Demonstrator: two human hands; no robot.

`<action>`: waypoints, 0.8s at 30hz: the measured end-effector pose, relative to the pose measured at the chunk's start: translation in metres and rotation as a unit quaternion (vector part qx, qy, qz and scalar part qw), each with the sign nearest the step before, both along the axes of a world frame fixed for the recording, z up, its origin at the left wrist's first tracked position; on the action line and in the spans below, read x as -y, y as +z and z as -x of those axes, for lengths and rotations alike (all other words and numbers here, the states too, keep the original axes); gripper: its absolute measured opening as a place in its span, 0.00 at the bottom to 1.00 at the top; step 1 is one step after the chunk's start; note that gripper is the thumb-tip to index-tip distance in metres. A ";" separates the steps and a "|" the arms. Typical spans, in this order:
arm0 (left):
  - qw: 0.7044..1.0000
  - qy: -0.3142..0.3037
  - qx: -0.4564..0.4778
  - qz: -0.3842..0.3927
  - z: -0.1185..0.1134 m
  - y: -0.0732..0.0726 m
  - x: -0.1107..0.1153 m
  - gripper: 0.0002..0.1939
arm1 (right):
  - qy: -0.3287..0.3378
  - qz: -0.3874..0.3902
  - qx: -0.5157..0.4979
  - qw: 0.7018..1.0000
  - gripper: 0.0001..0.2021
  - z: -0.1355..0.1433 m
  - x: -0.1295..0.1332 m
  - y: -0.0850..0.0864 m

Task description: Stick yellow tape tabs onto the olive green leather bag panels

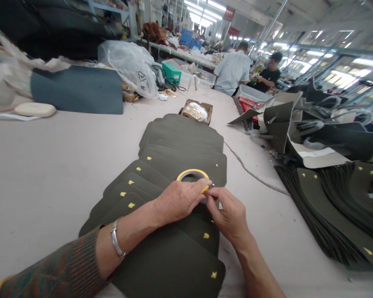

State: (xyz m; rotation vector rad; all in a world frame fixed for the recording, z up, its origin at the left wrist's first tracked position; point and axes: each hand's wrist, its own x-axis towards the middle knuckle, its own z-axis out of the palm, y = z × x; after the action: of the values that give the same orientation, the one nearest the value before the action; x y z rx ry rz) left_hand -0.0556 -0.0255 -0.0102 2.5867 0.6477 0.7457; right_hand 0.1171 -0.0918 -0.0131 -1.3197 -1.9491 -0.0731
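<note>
Overlapping dark olive panels (180, 145) lie fanned along the table (65, 165), with small yellow tape pieces (131, 205) near their edges. My left hand (182, 198) holds a roll of yellow tape (192, 171) over the panels, its thumb near the tape's loose end. My right hand (228, 211) pinches that yellow end between thumb and forefinger, the fingertips of both hands nearly touching. Small metal studs (216, 165) show on the panels by the right edge, one just beyond my fingertips.
A small box of gold studs (197, 111) stands behind the panels. At right are stacked dark strips (329, 207) and a pile of cut pieces (279, 120). A blue-grey sheet (77, 89), plastic bag (129, 66) and green box (171, 73) sit at back left. Two people are farther back.
</note>
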 end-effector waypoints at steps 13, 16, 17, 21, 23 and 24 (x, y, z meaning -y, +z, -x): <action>0.994 0.061 -0.008 -0.092 -0.012 0.002 0.004 0.11 | -0.109 0.220 -0.353 0.903 0.09 0.009 -0.004 0.000; 0.992 0.060 0.019 -0.113 -0.014 0.002 0.008 0.11 | -0.134 0.249 -0.452 0.846 0.13 -0.005 -0.014 -0.006; 0.991 0.063 0.016 -0.118 -0.014 0.002 0.010 0.10 | -0.149 0.250 -0.466 0.836 0.14 -0.012 -0.017 -0.009; 0.983 0.088 -0.089 -0.136 -0.015 -0.003 0.009 0.08 | -0.157 0.292 -0.428 0.841 0.19 -0.037 -0.022 -0.019; 0.977 0.087 -0.144 -0.133 -0.016 -0.006 0.008 0.06 | -0.144 0.308 -0.380 0.860 0.20 -0.042 -0.022 -0.021; 0.975 0.084 -0.158 -0.128 -0.017 -0.008 0.007 0.05 | -0.140 0.309 -0.358 0.870 0.20 -0.043 -0.022 -0.021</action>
State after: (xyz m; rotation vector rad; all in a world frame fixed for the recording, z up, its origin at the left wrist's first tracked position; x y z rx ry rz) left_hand -0.0391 -0.0324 -0.0184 2.9498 0.9289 0.4937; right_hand 0.1597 -0.0702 -0.0342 -1.7026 -1.1520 0.8508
